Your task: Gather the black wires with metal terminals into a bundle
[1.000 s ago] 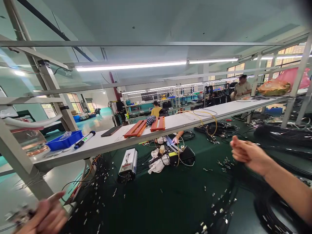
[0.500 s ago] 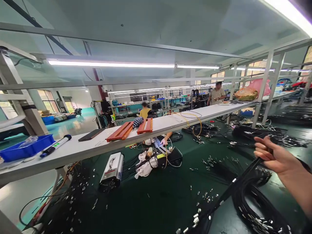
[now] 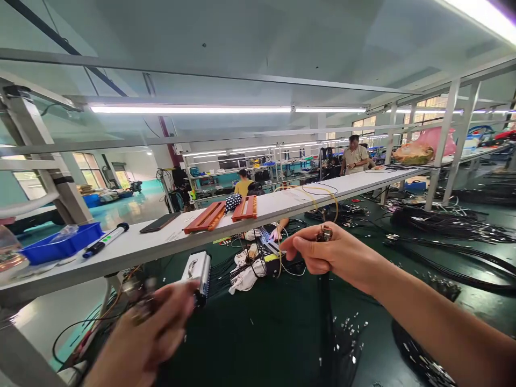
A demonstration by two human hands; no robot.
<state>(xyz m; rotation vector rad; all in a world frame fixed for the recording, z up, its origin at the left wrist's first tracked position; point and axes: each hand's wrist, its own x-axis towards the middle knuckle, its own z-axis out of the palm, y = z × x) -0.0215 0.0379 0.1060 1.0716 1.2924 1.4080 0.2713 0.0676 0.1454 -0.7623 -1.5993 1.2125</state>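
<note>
My right hand [image 3: 332, 255] is raised over the middle of the dark green bench [image 3: 262, 333], closed around the top of a bundle of black cables [image 3: 324, 312] that hangs straight down; metal connector ends [image 3: 324, 233] stick out above my fingers. My left hand [image 3: 145, 333] is blurred at the lower left, fingers curled around other cable ends [image 3: 139, 293] with metal tips. More black cable coils [image 3: 423, 360] with metal plugs lie under my right forearm.
A white shelf [image 3: 161, 244] runs across above the bench, carrying a blue tray [image 3: 60, 247], a marker, a phone, two orange combs [image 3: 220, 212] and yellow cable loops. A white device [image 3: 197, 271] and rags lie below it. One person stands far right [image 3: 355, 156]; another sits behind the shelf.
My right hand has swung from the right edge to the centre, lifting the cable bundle upright. My left hand has come back into view at the lower left.
</note>
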